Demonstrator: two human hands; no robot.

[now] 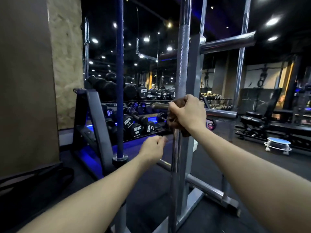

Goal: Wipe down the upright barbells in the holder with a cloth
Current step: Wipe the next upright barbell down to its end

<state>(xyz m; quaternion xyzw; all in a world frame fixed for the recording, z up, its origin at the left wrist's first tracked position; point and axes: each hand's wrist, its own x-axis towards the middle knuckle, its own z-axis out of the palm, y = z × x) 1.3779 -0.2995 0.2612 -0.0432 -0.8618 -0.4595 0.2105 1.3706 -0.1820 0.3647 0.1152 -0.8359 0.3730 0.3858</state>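
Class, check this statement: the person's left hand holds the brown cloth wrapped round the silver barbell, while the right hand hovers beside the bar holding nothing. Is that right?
Not quite: the hands are swapped. In the head view the right hand holds the brown cloth wrapped round the silver barbell, while the left hand is beside the bar, holding nothing.

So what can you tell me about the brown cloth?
The cloth is dark brown, soft-looking and bunched up. The right hand grips it, wrapped around the upright silver barbell, just below the bar's rough knurled part. A bit of cloth hangs out under the hand. The left hand doesn't touch it.
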